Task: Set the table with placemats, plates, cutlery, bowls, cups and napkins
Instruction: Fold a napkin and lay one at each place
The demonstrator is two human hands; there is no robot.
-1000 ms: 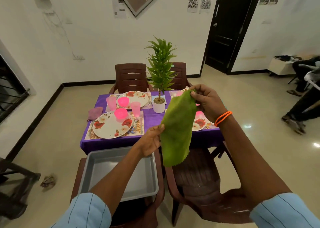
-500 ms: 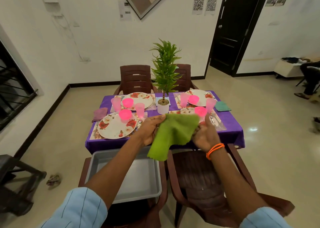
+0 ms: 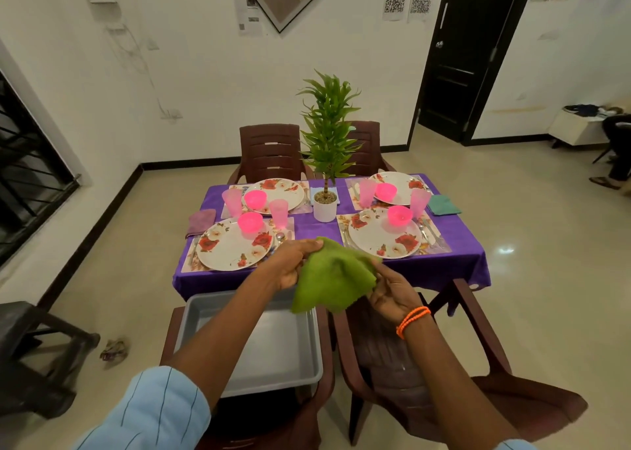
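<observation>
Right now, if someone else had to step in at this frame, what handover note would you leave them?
Left hand and right hand: both grip the green napkin, held in the air over the near edge of the table.
Done: four placemats, four floral plates, pink bowls and pink cups are laid; cutlery shows at the near settings.
Napkins down: a purple napkin at the left edge, a teal napkin at the right.
The grey tray on the near chair looks empty.
Left: place the green napkin.
</observation>
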